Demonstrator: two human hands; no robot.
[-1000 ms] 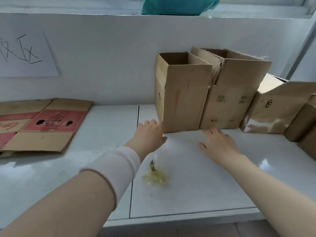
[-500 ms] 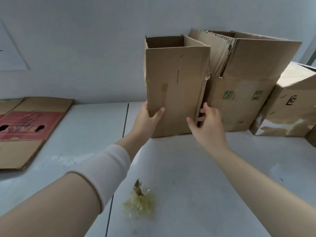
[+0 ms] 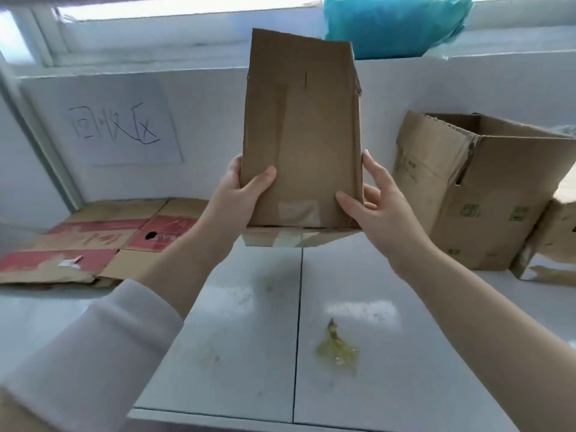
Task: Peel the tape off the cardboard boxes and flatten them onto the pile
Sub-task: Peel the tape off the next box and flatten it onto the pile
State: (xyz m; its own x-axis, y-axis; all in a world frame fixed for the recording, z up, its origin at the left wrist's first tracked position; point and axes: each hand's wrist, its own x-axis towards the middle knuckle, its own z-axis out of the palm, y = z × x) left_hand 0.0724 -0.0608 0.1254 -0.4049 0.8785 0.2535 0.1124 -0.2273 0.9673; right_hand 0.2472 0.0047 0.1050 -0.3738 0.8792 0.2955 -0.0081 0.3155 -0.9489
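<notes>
Tall box point(image 3: 300, 135): now lifted off table to frame centre; left hand point(image 3: 238, 194), right hand point(image 3: 378, 207) grip its sides; bottom tape point(image 3: 288, 241) exposed for peeling.

White tabletop point(image 3: 233, 353), seam down middle. Handwritten paper sign point(image 3: 124, 129) on wall. Teal bag point(image 3: 396, 23) up on window ledge point(image 3: 187, 60).

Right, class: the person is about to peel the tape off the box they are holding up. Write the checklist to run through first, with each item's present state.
1. Both the left hand and right hand grip the box: ok.
2. It is lifted off the table: ok.
3. The bottom tape is in view: ok.
4. Loose tape end to pinch: cannot tell.
5. Nothing left inside: cannot tell.
6. The flattened pile lies at left: ok.
</notes>
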